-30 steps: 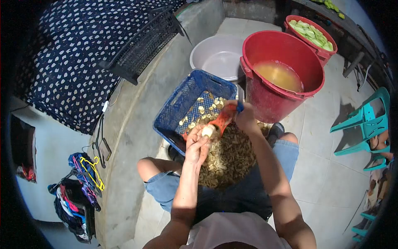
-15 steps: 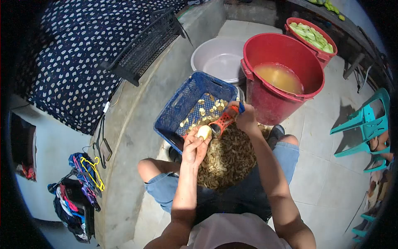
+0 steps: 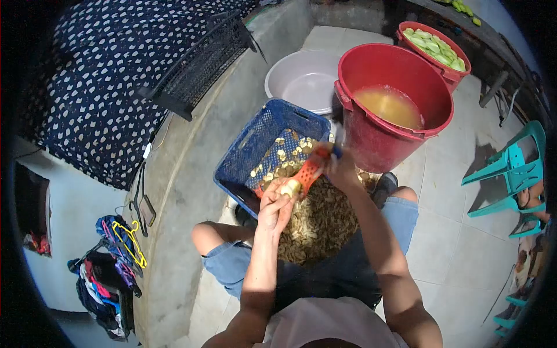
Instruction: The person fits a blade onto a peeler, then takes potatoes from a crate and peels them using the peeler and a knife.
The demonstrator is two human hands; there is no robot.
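Note:
My left hand point(image 3: 275, 205) is closed around a pale yellow, peeled, potato-like piece point(image 3: 290, 187). In my right hand point(image 3: 341, 169), slightly blurred, is an orange peeler point(image 3: 307, 174) with holes in its flat body. Its end lies against or very close to the pale piece; its blade is not clear. Beneath both hands spreads a heap of brownish peelings point(image 3: 316, 223) between my legs. Just beyond my left hand stands a blue plastic crate point(image 3: 238, 148), tilted, with small pale round pieces and brown bits in it.
A large red bucket point(image 3: 371, 139) of cloudy yellowish liquid stands ahead right, beside a pale basin point(image 3: 301, 78). Behind it is a red tub point(image 3: 406, 26) of green slices. A concrete ledge point(image 3: 185, 174) runs along the left. Teal chairs point(image 3: 513, 165) lie at right.
My right hand has swung the peeler down and left across the pale piece. My left hand has turned the piece slightly and shifted a little. The crate and buckets have stayed put.

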